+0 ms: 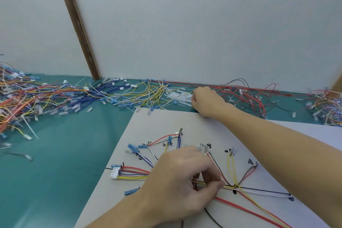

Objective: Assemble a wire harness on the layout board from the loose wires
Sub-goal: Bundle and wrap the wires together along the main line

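Several wires (229, 188) lie routed on the board (185, 120), low and centre, fanning out from one junction to the marked endpoints, with a white connector (114, 173) at the left end. Left hand (182, 181) is on that junction, thumb and fingers pinching the bundle together where the branches meet. Right hand (205, 101) reaches across the board's far edge to the heap of clear ties (177, 96) on the green mat (55, 172), fingers curled down at the pile's edge. Whether one tie is already caught, I cannot tell; the fingertips are hidden.

My read: routing is largely done and this is the tying step, the bundle held ready for binding. Next comes a single tie, pulled free of its neighbours and brought to the junction, while the left pinch keeps the branches from springing apart. Loose wires (46, 96) sprawl along the wall, well apart from the board.
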The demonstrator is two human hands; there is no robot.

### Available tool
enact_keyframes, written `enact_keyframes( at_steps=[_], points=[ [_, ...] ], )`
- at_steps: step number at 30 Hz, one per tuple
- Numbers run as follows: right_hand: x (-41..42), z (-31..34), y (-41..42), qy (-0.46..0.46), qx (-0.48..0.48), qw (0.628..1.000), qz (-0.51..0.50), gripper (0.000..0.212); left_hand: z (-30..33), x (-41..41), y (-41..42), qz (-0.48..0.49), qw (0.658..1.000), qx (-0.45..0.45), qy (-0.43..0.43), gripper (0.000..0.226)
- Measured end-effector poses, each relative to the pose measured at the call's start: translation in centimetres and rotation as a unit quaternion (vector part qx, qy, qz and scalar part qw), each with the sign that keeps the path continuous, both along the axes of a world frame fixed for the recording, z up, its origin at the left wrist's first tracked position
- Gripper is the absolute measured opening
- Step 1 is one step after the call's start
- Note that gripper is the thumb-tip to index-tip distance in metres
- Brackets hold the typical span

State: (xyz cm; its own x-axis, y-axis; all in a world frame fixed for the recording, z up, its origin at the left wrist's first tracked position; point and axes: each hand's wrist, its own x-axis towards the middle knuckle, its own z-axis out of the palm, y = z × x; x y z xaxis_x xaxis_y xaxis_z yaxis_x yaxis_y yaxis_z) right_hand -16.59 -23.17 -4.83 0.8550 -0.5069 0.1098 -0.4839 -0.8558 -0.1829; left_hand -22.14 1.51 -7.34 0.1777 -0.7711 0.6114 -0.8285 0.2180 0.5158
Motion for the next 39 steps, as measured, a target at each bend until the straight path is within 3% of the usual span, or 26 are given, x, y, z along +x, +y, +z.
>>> enact_keyframes(
  at_steps=[7, 12, 15, 18, 24, 29, 33, 37, 39],
  points=[
    [-3.0, 1.6, -1.8, -0.123, 0.12, 0.985, -0.027, 0.021, 0.0, -0.1, 0.2, 0.001, 0.999, -0.026, 0.038, 0.017],
    [-8.1, 2.8, -0.6, -0.24, 0.321, 0.914, -0.055, 0.011, 0.2, 0.0, 0.2, 0.066, 0.992, -0.072, 0.082, 0.019],
    [-12.1, 3.3, 1.3, -0.24, 0.397, 0.885, -0.039, 0.008, 0.4, 0.4, 0.1, 0.153, 0.974, -0.104, 0.128, 0.015],
    [-15.8, 3.3, 3.5, -0.227, 0.436, 0.87, -0.031, 0.007, 0.2, 0.9, -0.1, 0.198, 0.956, -0.103, 0.191, 0.016],
    [-19.8, 2.6, 5.7, -0.251, 0.524, 0.813, -0.035, 0.008, 0.8, 0.5, 0.0, 0.134, 0.949, -0.064, 0.277, 0.02],
    [-20.6, 1.4, 5.9, -0.294, 0.478, 0.828, -0.019, 0.014, 2.6, 0.1, -0.6, 0.098, 0.925, -0.061, 0.362, 0.018],
    [-21.2, 0.6, 5.7, -0.284, 0.444, 0.85, 0.022, 0.011, 3.3, -1.2, -1.8, 0.09, 0.955, -0.009, 0.283, 0.018],
    [-21.3, 0.6, 5.7, -0.3, 0.481, 0.822, 0.051, 0.005, 3.6, -2.4, -3.7, 0.107, 0.983, -0.01, 0.151, 0.017],
    [-21.3, 0.4, 5.7, -0.302, 0.498, 0.811, 0.052, 0.006, 3.6, -2.6, -4.5, 0.092, 0.986, 0.017, 0.141, 0.012]
  ],
)
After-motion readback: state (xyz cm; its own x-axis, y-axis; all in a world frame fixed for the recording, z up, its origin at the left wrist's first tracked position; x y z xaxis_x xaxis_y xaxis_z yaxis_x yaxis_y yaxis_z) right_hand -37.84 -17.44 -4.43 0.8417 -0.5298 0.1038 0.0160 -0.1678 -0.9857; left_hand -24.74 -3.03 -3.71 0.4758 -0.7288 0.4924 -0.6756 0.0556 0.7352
